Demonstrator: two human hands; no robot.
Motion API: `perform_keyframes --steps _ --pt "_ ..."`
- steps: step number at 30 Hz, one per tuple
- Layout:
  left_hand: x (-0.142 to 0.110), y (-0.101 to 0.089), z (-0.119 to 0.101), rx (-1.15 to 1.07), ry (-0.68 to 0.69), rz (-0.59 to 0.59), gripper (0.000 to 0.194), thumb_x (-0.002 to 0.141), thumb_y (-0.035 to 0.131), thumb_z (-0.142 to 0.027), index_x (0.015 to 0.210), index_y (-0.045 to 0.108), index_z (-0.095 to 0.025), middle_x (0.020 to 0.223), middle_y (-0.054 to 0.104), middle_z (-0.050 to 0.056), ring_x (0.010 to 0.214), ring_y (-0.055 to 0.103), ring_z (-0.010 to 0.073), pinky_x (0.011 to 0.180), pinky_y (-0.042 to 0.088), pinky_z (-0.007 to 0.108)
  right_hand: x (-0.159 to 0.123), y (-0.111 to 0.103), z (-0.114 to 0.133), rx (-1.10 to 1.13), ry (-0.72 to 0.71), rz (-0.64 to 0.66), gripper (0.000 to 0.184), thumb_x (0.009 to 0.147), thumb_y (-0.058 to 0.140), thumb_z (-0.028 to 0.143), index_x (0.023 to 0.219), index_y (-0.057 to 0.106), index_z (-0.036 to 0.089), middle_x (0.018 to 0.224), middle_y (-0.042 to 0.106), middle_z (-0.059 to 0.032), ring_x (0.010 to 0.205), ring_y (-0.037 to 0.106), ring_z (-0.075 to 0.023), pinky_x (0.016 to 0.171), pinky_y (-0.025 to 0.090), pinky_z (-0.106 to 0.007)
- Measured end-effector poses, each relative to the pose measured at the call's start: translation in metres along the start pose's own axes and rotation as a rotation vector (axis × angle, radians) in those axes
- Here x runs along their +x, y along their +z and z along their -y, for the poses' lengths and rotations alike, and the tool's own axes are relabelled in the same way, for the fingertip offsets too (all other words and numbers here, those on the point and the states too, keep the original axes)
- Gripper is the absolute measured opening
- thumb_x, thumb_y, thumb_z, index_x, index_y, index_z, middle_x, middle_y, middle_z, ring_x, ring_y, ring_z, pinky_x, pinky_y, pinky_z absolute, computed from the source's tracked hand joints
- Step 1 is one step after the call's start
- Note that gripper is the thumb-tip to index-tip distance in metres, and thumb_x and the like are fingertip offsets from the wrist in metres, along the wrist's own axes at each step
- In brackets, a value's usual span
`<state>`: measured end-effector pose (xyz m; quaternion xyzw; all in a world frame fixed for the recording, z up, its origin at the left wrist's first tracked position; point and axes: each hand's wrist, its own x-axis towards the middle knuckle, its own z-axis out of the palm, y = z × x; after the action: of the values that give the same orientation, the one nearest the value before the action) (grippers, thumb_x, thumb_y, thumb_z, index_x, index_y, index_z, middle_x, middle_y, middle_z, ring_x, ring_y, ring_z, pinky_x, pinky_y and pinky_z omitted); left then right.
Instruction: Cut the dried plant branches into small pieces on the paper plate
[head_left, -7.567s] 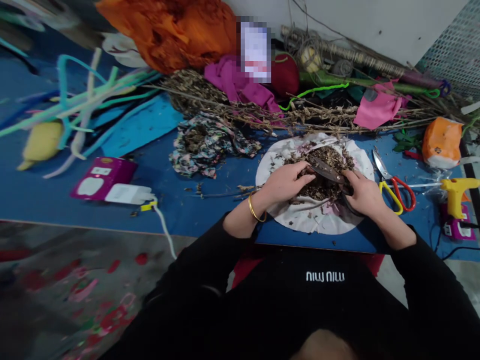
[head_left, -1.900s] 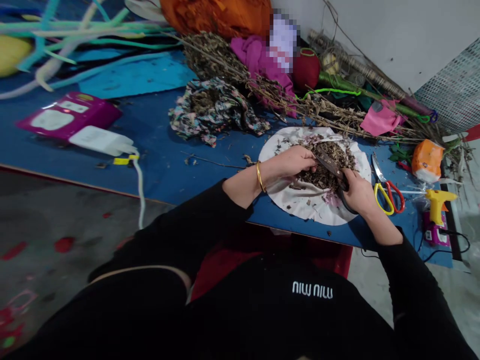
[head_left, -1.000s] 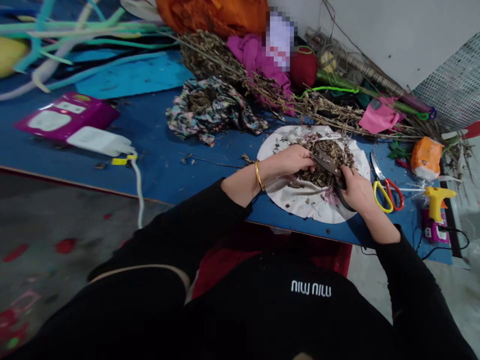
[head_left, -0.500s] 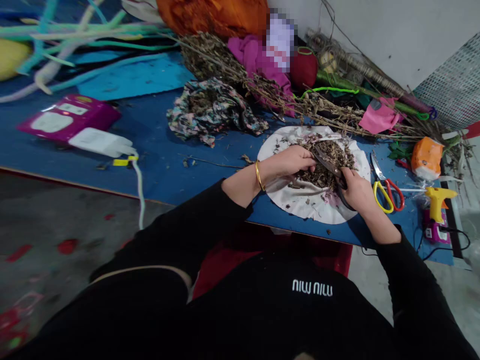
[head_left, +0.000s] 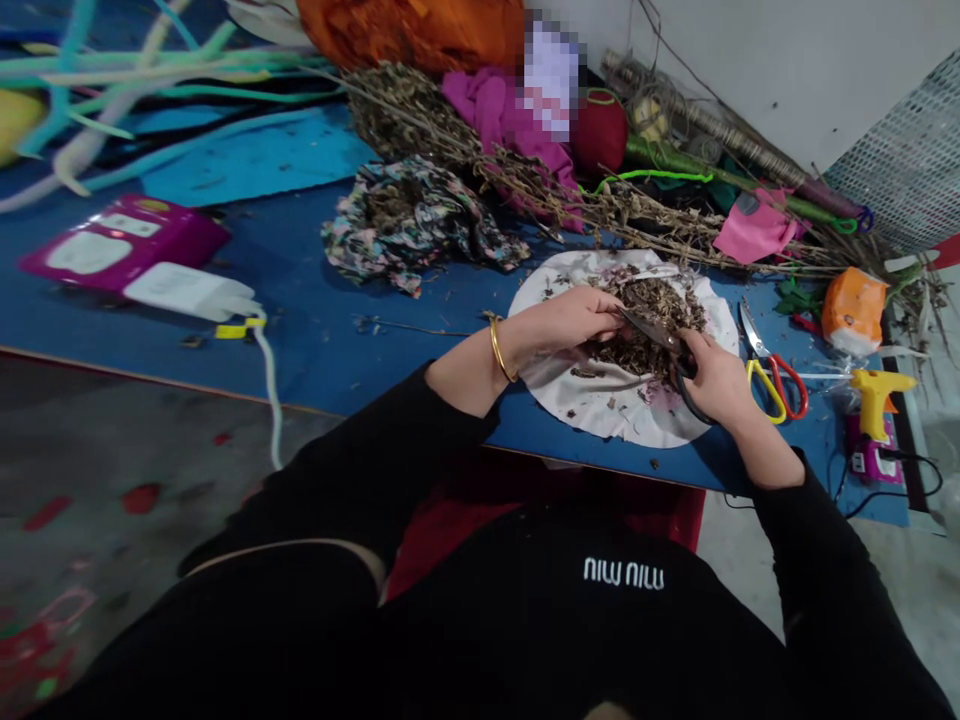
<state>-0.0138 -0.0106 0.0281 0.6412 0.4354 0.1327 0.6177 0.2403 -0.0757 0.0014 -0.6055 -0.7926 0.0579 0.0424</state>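
Right-hand fingers (head_left: 699,346) around dark scissors (head_left: 654,332)

Whether the left hand (head_left: 581,315) pinches anything is too small to tell; the right hand (head_left: 712,372) hides part of the dark scissors (head_left: 654,330). Pixelation obscures the card (head_left: 553,75), the top edge crops the orange cloth (head_left: 420,30), and red scraps (head_left: 142,497) blur below.

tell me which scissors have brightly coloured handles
The scissors lying beside the white cloth, with red and yellow handles; the right hand holds a dark-handled pair.
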Motion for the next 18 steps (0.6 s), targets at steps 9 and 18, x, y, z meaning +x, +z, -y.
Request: perform_keyframes --steps 9,18 --pt "-0.0004 -0.0032 0.0022 0.194 0.002 -0.155 0.022 0.093 0.06 -0.031 0.079 0.067 -0.016 0.066 0.066 0.003 0.043 0.05 0.0077 0.042 0.033 0.021 -0.001 -0.0012 0.0003 0.052 0.007 0.037 0.057 0.084 0.05 0.032 0.138 0.057 0.017 0.121 0.07 -0.0148 0.095 0.067 -0.0287 0.076 0.047 -0.036" --pt "-0.0006 0.0031 -0.0002 0.263 0.107 -0.208 0.034 0.094 0.055 -0.03 0.067 0.069 -0.016 0.043 0.039 -0.004 0.039 0.033 0.0077 0.044 0.026 0.022 -0.0001 0.0024 -0.0017 0.025 0.017 -0.029 0.053 0.088 0.049 0.037 0.136 0.057 0.018 0.121 0.07 -0.0155 0.087 0.064 -0.0271 0.069 0.044 -0.035"
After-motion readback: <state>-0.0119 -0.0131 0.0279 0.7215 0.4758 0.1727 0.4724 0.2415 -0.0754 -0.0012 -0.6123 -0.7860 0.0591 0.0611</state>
